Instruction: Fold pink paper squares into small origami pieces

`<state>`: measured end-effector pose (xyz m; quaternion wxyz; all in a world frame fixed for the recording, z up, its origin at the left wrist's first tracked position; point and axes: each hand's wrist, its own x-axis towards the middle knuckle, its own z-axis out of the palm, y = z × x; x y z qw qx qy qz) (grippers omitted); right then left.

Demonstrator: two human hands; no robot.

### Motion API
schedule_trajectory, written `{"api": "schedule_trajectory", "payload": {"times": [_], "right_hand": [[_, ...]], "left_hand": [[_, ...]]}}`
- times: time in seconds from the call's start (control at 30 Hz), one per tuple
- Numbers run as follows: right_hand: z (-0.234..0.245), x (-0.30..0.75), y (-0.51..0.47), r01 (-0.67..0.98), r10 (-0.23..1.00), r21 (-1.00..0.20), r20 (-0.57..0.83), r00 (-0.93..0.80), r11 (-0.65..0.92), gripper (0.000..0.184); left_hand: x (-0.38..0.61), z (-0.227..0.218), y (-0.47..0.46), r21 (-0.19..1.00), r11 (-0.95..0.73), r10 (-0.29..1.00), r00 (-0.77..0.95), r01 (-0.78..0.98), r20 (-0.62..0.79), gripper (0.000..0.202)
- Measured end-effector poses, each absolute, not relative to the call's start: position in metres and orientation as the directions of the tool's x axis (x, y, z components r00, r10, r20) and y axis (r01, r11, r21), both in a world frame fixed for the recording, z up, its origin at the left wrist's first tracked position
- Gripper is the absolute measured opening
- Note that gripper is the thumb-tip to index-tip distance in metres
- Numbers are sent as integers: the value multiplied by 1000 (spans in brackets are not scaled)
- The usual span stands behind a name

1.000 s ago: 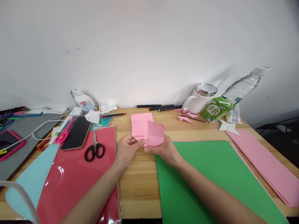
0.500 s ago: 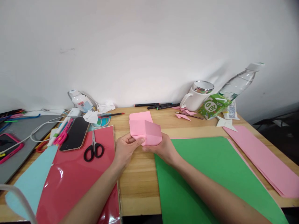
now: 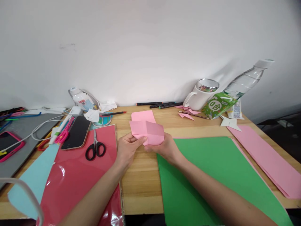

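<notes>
A folded pink paper (image 3: 150,130) with a vertical crease down its middle is held up between both hands over the wooden table. My left hand (image 3: 128,146) pinches its lower left edge, thumb on the near face. On the other side, my right hand (image 3: 166,147) grips the lower right corner, with its fingers partly hidden behind the paper. Just beyond lies a small stack of pink paper (image 3: 143,115), partly covered by the held piece. Black-handled scissors (image 3: 95,147) rest left of my left hand on a red sheet in a clear sleeve (image 3: 77,175).
Green paper (image 3: 207,169) lies to the right, with long pink strips (image 3: 265,160) beyond it. A white mug (image 3: 199,95), a green box (image 3: 217,105) and a tilted plastic bottle (image 3: 246,80) stand at the back right. Markers (image 3: 162,105) line the wall; a phone (image 3: 77,132) lies left.
The left part of the held paper is tilted a little differently. Both hands keep their grip, and the whole view has shifted slightly.
</notes>
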<state>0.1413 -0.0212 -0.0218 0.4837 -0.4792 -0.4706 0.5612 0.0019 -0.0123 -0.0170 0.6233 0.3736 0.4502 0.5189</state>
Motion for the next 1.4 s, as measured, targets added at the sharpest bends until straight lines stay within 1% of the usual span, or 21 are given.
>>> {"api": "schedule_trajectory", "payload": {"times": [0.13, 0.3, 0.5, 0.73, 0.93, 1.4], "right_hand": [[-21, 143, -21, -100, 989, -987, -117, -95, -127, 51], [-17, 144, -22, -101, 981, -980, -160, -112, -172, 48], [-20, 143, -23, -98, 979, -978, -174, -103, -184, 47], [-24, 144, -23, -94, 979, -979, -170, -113, -181, 45], [-26, 144, -24, -52, 987, -990, -124, -97, -130, 42], [-31, 142, -26, -33, 985, -989, -141, -102, -146, 36]], "left_hand": [[2, -17, -14, 934, 184, 983, 46, -306, -178, 35], [4, -16, -14, 936, 177, 984, 22, -303, -179, 36], [5, -17, -13, 917, 183, 979, -24, -355, -204, 36], [4, -17, -14, 915, 173, 981, -24, -365, -195, 36], [5, -17, -16, 918, 163, 982, -25, -361, -185, 35], [4, -17, -17, 920, 149, 984, -37, -362, -173, 36]]}}
